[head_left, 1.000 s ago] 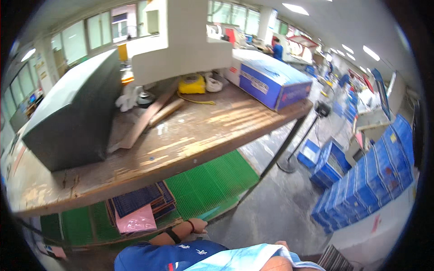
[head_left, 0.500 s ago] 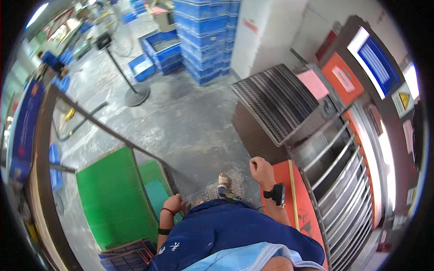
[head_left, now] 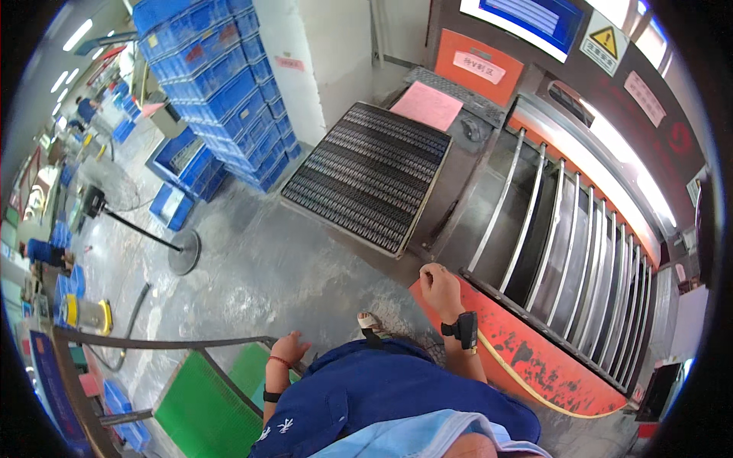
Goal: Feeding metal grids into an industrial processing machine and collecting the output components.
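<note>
- Round-based stand [head_left: 183,256] on the floor [head_left: 259,252], left.
- Blue crates [head_left: 221,91] stacked beside the white pillar [head_left: 313,76].
- Pink label [head_left: 479,67] on the orange panel [head_left: 492,55].
- Dark ribbed panel [head_left: 374,175] ahead of your right hand [head_left: 440,288].
- Right and left hand [head_left: 290,349] loosely curled, nothing visible in them; how far closed, I cannot tell.

Boards [head_left: 370,179] are blk/gry striped, mat [head_left: 202,404] grn, crates [head_left: 221,84] blu, machine panel [head_left: 500,336] org-red w/ blk blotches.
</note>
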Available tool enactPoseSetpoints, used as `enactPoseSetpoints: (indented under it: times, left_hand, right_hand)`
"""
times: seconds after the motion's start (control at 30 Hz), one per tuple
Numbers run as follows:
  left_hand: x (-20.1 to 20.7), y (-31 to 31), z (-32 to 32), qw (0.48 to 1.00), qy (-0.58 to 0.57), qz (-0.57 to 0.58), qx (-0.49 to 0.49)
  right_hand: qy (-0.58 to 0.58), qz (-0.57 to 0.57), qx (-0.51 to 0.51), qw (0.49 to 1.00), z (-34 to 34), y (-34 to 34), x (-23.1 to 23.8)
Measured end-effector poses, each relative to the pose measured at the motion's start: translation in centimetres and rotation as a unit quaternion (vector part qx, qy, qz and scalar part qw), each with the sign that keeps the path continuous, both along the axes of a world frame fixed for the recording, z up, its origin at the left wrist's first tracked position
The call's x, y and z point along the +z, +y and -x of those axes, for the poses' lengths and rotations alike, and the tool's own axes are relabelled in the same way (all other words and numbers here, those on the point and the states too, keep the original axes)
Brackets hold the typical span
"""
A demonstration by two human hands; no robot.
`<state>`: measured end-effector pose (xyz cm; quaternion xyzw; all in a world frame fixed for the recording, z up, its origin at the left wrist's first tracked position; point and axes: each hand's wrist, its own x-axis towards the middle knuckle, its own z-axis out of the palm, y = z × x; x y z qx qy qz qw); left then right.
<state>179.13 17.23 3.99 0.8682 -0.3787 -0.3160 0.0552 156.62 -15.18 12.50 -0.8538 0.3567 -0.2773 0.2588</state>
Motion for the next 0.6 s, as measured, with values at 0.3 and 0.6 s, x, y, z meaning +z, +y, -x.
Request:
enactPoseSetpoints:
  times: [0.3,0.6]
  left_hand:
    - [-0.2,-7.9,-0.7,0.998,0.014,0.001,-0.066]
    - [0.2,-9.1,-1.9,0.995,0.014,-0.033,-0.09]
  right_hand:
    - [0.008,0.019,-0.046,0.999,1.8,-3.7,-0.3]
    - [0.023,-0.01,-0.043,0.999,1.2,-4.2,-1.7]
